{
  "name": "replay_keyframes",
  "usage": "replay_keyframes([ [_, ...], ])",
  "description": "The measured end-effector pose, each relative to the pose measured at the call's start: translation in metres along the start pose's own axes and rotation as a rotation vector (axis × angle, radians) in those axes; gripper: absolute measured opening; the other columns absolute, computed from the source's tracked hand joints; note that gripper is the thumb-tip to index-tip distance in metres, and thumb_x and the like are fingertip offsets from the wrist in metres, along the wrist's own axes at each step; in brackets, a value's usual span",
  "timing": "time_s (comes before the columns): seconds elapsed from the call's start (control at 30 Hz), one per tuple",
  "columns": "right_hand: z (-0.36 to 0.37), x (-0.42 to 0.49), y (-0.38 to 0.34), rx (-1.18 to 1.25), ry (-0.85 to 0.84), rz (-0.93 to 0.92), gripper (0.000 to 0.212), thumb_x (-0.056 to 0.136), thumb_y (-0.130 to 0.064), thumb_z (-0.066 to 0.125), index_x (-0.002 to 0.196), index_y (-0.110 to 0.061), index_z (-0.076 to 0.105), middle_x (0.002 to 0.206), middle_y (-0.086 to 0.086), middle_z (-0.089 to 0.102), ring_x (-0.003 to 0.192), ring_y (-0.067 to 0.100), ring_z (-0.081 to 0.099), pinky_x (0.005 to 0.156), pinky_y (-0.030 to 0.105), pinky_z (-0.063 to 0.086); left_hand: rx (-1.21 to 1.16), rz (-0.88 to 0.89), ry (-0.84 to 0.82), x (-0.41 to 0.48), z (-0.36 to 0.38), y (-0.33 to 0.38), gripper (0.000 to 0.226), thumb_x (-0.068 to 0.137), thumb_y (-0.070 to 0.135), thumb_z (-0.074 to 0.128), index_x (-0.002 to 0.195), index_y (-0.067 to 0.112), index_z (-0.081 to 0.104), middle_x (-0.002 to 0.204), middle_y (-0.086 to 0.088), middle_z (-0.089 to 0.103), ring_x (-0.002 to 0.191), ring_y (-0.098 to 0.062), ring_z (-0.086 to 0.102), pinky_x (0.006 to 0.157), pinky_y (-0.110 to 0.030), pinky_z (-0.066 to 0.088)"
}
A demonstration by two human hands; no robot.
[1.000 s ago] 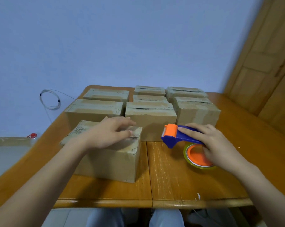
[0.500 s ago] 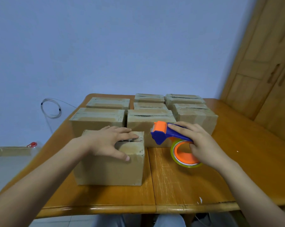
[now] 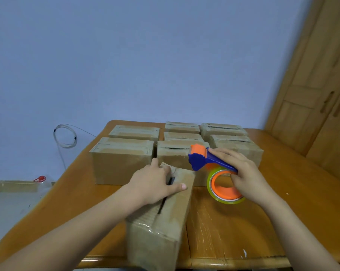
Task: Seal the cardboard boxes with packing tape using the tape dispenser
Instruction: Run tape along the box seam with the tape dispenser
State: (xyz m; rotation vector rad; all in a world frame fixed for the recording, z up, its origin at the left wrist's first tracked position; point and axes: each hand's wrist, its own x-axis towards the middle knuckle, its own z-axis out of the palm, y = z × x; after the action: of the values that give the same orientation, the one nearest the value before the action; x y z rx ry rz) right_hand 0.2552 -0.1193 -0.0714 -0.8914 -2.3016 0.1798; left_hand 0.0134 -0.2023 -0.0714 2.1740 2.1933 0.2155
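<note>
A cardboard box stands lengthwise toward me near the table's front edge, its top seam a dark open slit. My left hand rests flat on the far end of its top, thumb stretched out to the right. My right hand grips the blue handle of a tape dispenser with an orange roller and an orange hub carrying a clear tape roll. The dispenser is held in the air just right of the box's far end.
Several more cardboard boxes stand in rows at the back of the wooden table. A wooden door is at the right. A coiled white cable hangs on the blue wall at the left.
The near box has been turned from crosswise to lengthwise and pulled toward me. My right hand lifted the dispenser off the table and brought it left, close to the box.
</note>
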Motion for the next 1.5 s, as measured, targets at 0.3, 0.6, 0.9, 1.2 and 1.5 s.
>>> replay_keyframes([
  [0.3, -0.006, 0.002, 0.004, 0.035, -0.023, 0.013, 0.083, 0.08, 0.019, 0.053, 0.136, -0.04, 0.041, 0.138, -0.007, 0.05, 0.125, 0.018, 0.043, 0.096, 0.033, 0.041, -0.032, -0.012, 0.228, -0.006, -0.001, 0.001, 0.069, 0.086, 0.074, 0.033, 0.135, 0.027, 0.046, 0.122, -0.001, 0.042, 0.114, -0.017, 0.046, 0.078, -0.03, 0.044],
  [0.6, -0.01, 0.007, 0.001, 0.138, -0.053, 0.014, 0.079, 0.082, 0.017, 0.054, 0.137, -0.039, 0.044, 0.138, -0.01, 0.05, 0.128, 0.014, 0.044, 0.097, 0.034, 0.046, -0.117, 0.293, 0.567, 0.014, -0.015, 0.003, 0.049, 0.09, 0.044, 0.06, 0.135, 0.025, 0.054, 0.134, 0.003, 0.051, 0.123, -0.014, 0.046, 0.093, -0.028, 0.036],
  [0.9, -0.011, 0.013, -0.004, 0.153, -0.087, 0.023, 0.078, 0.083, 0.015, 0.054, 0.137, -0.04, 0.042, 0.138, -0.012, 0.049, 0.127, 0.011, 0.043, 0.092, 0.024, 0.045, -0.055, 0.386, 0.863, 0.032, 0.007, 0.003, 0.019, 0.077, 0.031, 0.067, 0.085, 0.014, 0.069, 0.089, 0.0, 0.067, 0.083, -0.02, 0.061, 0.072, -0.029, 0.041],
  [1.2, -0.019, 0.023, -0.008, 0.092, -0.094, -0.01, 0.079, 0.085, 0.011, 0.055, 0.131, -0.05, 0.036, 0.133, -0.023, 0.045, 0.123, 0.008, 0.044, 0.087, 0.019, 0.044, 0.21, 0.666, 1.084, 0.055, 0.0, -0.016, 0.009, 0.083, 0.015, 0.067, 0.074, 0.014, 0.068, 0.077, -0.002, 0.069, 0.075, -0.022, 0.064, 0.073, -0.031, 0.038],
  [1.5, -0.024, 0.024, 0.006, -0.081, -0.166, -0.103, 0.094, 0.083, 0.014, 0.052, 0.134, -0.059, 0.023, 0.138, -0.025, 0.035, 0.127, 0.009, 0.037, 0.093, 0.019, 0.033, 0.399, 0.908, 0.956, 0.067, -0.02, -0.029, 0.011, 0.074, 0.015, 0.082, 0.081, 0.014, 0.073, 0.083, -0.002, 0.074, 0.079, -0.019, 0.07, 0.07, -0.031, 0.052],
])
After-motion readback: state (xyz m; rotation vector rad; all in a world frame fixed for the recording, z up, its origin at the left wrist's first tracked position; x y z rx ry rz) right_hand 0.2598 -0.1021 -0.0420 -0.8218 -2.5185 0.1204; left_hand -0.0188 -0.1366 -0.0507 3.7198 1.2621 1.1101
